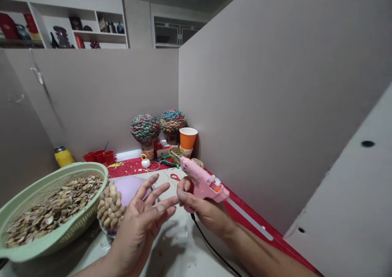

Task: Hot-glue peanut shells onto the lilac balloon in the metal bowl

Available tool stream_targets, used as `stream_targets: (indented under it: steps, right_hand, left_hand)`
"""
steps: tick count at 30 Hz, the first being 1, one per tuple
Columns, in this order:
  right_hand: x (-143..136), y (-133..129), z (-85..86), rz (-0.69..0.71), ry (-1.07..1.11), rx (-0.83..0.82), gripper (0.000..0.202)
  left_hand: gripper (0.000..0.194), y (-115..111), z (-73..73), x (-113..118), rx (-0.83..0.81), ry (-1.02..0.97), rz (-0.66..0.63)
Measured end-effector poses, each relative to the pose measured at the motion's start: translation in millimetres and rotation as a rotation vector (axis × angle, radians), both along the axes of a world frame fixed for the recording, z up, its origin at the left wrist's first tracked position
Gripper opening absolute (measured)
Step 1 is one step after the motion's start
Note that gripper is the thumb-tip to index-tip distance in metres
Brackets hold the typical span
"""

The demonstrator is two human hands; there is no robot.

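Observation:
My right hand (196, 197) is closed around the handle of a pink hot glue gun (196, 175), whose nozzle points up and to the left. A long whitish glue stick (249, 219) sticks out of its back, and a black cord hangs from the handle. In front of it my left hand (147, 213) is open, fingers spread and palm turned up, holding nothing. One left fingertip meets the right thumb and fingers; whether they touch, I cannot tell. Behind the left hand sits a purple balloon (130, 186), its left side covered with peanut shells (109, 207).
A green basket (101, 171) of peanut shells stands at the left. Farther back are two colourful ball-shaped topiaries (145, 128), an orange paper cup (188, 139), red cups (99, 155), red scissors (174, 177) and a yellow jar (63, 157). Grey panels (260, 105) enclose the table.

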State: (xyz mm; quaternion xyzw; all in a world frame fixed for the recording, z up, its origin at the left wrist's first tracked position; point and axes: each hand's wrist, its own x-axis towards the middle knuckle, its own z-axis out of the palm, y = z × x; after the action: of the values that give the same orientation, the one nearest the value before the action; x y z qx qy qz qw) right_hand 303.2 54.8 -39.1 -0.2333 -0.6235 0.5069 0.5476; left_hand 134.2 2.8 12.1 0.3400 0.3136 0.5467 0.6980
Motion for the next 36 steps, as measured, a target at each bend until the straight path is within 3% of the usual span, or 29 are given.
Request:
stream_targets:
  steps: [7, 14, 16, 20, 22, 26, 30, 36]
  right_hand:
    - [-3, -14, 1.5, 0.000, 0.132, -0.120, 0.024]
    - [-3, -27, -0.1, -0.005, 0.202, -0.112, 0.024]
    - [-1, -32, -0.1, -0.004, 0.222, -0.084, 0.023]
    - [0, -38, 1.4, 0.009, 0.252, -0.006, 0.026]
    - [0, -36, 1.9, 0.019, 0.233, 0.003, 0.027]
    - [-1, -23, 1.0, 0.007, 0.141, 0.001, 0.025]
    - [-1, -13, 1.1, 0.025, 0.088, -0.034, 0.027]
    - [-5, -14, 3.7, 0.023, 0.145, -0.131, 0.022]
  left_hand:
    - [0.061, -13, 1.7, 2, -0.021, -0.166, -0.047]
    - [0.061, -23, 12.1, 3, -0.027, -0.208, -0.068]
    - [0.062, -20, 19.4, 1, -0.031, -0.215, -0.024]
    - [0.071, -7, 36.8, -12, 0.101, -0.192, 0.245]
    - [0.070, -3, 40.7, -18, 0.144, -0.161, 0.260]
    - [0.052, -4, 33.7, -25, 0.166, -0.018, 0.190]
    - [0.039, -6, 22.9, -38, 0.231, 0.138, 0.228]
    - [0.037, -10, 12.5, -72, 0.187, 0.305, 0.287]
